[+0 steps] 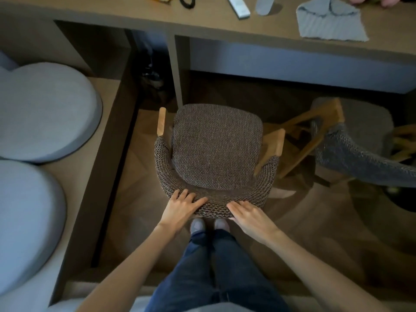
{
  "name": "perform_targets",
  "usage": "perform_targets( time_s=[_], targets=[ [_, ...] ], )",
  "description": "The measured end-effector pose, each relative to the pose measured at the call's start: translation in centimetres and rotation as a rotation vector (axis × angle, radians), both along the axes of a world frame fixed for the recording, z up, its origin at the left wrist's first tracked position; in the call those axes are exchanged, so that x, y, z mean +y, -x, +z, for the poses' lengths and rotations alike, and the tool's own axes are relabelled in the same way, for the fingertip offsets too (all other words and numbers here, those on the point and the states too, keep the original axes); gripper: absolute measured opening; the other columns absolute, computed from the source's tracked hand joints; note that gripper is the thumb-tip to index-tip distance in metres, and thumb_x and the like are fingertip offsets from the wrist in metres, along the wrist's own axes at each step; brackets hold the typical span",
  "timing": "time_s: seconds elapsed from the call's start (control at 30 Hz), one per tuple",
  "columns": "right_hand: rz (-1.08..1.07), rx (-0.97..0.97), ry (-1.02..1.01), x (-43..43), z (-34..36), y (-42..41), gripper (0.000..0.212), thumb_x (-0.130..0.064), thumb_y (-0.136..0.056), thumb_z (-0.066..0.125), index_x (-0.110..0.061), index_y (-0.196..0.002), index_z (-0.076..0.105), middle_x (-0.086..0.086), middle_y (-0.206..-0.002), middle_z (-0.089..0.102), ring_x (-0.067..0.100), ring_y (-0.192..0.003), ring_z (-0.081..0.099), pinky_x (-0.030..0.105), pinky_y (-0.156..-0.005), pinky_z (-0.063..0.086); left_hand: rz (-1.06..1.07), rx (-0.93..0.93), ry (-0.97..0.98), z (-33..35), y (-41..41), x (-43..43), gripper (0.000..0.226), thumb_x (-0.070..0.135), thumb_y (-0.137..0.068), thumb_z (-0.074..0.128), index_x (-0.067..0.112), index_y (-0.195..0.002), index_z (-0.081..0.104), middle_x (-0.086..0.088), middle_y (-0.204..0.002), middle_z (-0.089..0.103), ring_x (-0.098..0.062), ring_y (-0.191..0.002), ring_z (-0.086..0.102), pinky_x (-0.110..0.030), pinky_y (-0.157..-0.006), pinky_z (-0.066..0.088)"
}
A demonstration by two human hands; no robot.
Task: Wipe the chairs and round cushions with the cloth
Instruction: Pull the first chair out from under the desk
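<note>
brown woven tweed covers the chair [217, 149], set at the middle of the view with its seat toward the desk [135, 19] and its curved backrest toward the person; the left hand [182, 207] lies on the left part of that backrest's top, fingers straight and spread, thumb stretched along the rim, holding nothing; the right hand [248, 216] lies on the right part of the same rim, fingers straight and close together, flat on the weave, also holding nothing; the two hands are near each other but apart; the cloth [328, 23], light grey and ribbed, lies rumpled on the desk beyond the chair and to its right, well apart from both hands; left of the chair, on a raised wooden ledge [105, 122], sit two pale blue-grey pads: the far round cushion [45, 111] about level with the chair's seat, the near round cushion [27, 221] closer to the person than the chair's back, the two just beside each other; right of the chair is a second chair [351, 152] in grey weave with a wooden frame, turned at an angle to it; on the desk beyond the chair lie a black hair band [186, 2], a long white object [238, 7] and a pale bottle [264, 5] cut by the frame edge; behind the chair's back, blue jeans [213, 278] show above the herringbone wood floor [139, 176]
</note>
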State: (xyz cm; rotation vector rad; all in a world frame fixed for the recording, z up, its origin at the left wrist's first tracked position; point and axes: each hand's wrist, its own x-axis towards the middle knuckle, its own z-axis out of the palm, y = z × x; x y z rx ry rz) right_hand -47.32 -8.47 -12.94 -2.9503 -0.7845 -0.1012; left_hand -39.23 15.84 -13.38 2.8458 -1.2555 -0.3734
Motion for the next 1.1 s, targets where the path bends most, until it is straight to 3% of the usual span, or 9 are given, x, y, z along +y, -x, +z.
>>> perform_targets(
  time_s=[0.17,0.23,0.3,0.4,0.57,0.73,0.87,1.0,1.1],
  targets=[
    [-0.055,0.085,-0.068,0.7,0.6,3.1,0.055,-0.033,-0.067,0.087,-0.011,-0.114,0.067,0.004,-0.110,0.070,0.020,-0.095,0.069,0.031,-0.082,0.057,0.128,0.000,0.103,-0.3,4.3,1.8,0.078,0.045,-0.065,0.081,0.034,-0.131,0.040,0.001,-0.105,0.068,-0.025,-0.101,0.065,-0.046,-0.094,0.050],
    [-0.057,0.155,-0.101,0.6,0.8,3.4,0.056,-0.031,-0.076,0.081,-0.014,-0.125,0.061,0.003,-0.118,0.066,0.021,-0.104,0.066,0.034,-0.089,0.055,0.226,-0.008,0.139,-0.1,5.8,2.0,0.048,0.055,-0.091,0.046,0.034,-0.133,0.040,-0.001,-0.120,0.065,-0.026,-0.117,0.060,-0.053,-0.097,0.045],
    [-0.038,0.205,-0.105,0.4,1.1,3.5,0.058,-0.030,-0.082,0.075,-0.016,-0.133,0.053,0.003,-0.125,0.061,0.022,-0.111,0.061,0.035,-0.094,0.052,0.374,0.097,0.183,1.1,7.3,1.6,0.054,0.058,-0.097,0.016,0.033,-0.138,0.041,-0.004,-0.139,0.052,-0.027,-0.133,0.044,-0.055,-0.103,0.037],
    [-0.003,0.247,-0.064,0.0,1.1,3.4,0.063,-0.030,-0.086,0.069,-0.018,-0.142,0.043,0.003,-0.132,0.056,0.023,-0.117,0.056,0.037,-0.098,0.048,0.687,0.231,0.383,1.6,9.7,0.6,0.053,0.052,-0.097,0.029,0.031,-0.145,0.039,-0.006,-0.159,0.018,-0.028,-0.147,0.014,-0.048,-0.114,0.021],
    [0.089,0.343,-0.039,-1.3,0.6,2.5,0.065,-0.026,-0.092,0.060,-0.022,-0.148,0.029,0.003,-0.140,0.049,0.026,-0.121,0.051,0.040,-0.100,0.046,1.129,0.369,0.621,2.7,12.8,-3.5,0.058,0.039,-0.097,0.049,0.037,-0.149,0.024,-0.002,-0.160,-0.002,-0.025,-0.144,0.022,-0.043,-0.106,0.036],
    [0.104,0.483,-0.282,-3.4,0.6,1.4,0.054,-0.033,-0.093,0.060,-0.020,-0.143,0.043,-0.002,-0.138,0.051,0.019,-0.124,0.046,0.031,-0.105,0.040,1.451,0.391,0.882,2.5,14.4,-9.6,0.057,0.035,-0.097,0.050,0.044,-0.146,0.023,0.001,-0.154,0.023,-0.012,-0.118,0.050,-0.025,-0.097,0.035],
    [0.158,0.530,-0.371,-5.3,0.2,0.7,0.053,-0.032,-0.091,0.064,-0.021,-0.140,0.047,-0.004,-0.136,0.053,0.015,-0.126,0.045,0.029,-0.106,0.037,1.601,0.376,1.294,1.2,14.1,-12.7,0.066,0.032,-0.095,0.057,0.043,-0.148,0.019,0.021,-0.144,0.030,0.015,-0.123,0.037,-0.022,-0.109,0.032],
    [0.217,0.556,-0.350,-5.9,0.0,-0.1,0.059,-0.024,-0.087,0.070,-0.019,-0.141,0.045,0.000,-0.136,0.052,0.020,-0.126,0.047,0.031,-0.106,0.036,1.732,0.297,1.271,1.4,12.9,-14.3,0.079,0.036,-0.088,0.066,0.046,-0.147,0.015,0.016,-0.146,0.040,-0.002,-0.127,0.044,-0.027,-0.107,0.036],
    [0.228,0.626,-0.304,-6.0,-0.3,-0.7,0.068,-0.027,-0.086,0.071,-0.020,-0.145,0.039,0.001,-0.140,0.049,0.022,-0.128,0.045,0.035,-0.108,0.038,1.774,0.265,1.152,1.8,11.8,-14.3,0.085,0.035,-0.085,0.069,0.047,-0.147,0.013,0.022,-0.119,0.053,0.002,-0.096,0.057,-0.020,-0.087,0.043]
  ],
)
